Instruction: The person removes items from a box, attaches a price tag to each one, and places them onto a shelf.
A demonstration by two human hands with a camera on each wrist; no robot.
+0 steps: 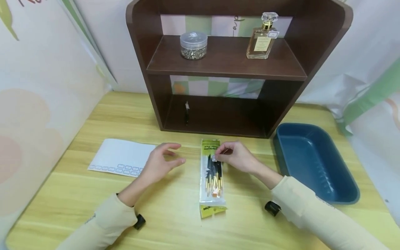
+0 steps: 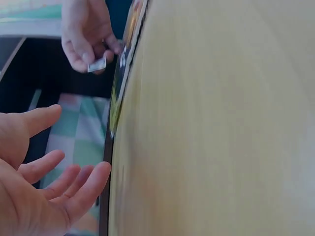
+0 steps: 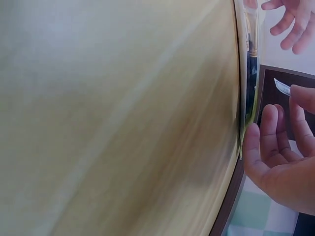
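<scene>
A small white label sticker (image 3: 282,87) with printed marks is pinched between thumb and forefinger of my right hand (image 1: 236,156). That hand is over the upper right part of a clear pack of artist brushes (image 1: 214,177), which lies flat on the table with its yellow-green header toward the shelf. Black handles and gold-coloured ferrules show through the plastic. My left hand (image 1: 160,162) hovers left of the pack, thumb and fingers spread apart, holding nothing. Behind it lies a white sheet (image 1: 120,154) with rows of blue-edged labels along its near edge.
A dark brown shelf unit (image 1: 215,74) stands behind the pack. On it are a clear lidded jar (image 1: 193,46), a perfume bottle (image 1: 261,38) with a label, and a thin black item (image 1: 186,113) below. A blue basin (image 1: 315,163) sits at the right.
</scene>
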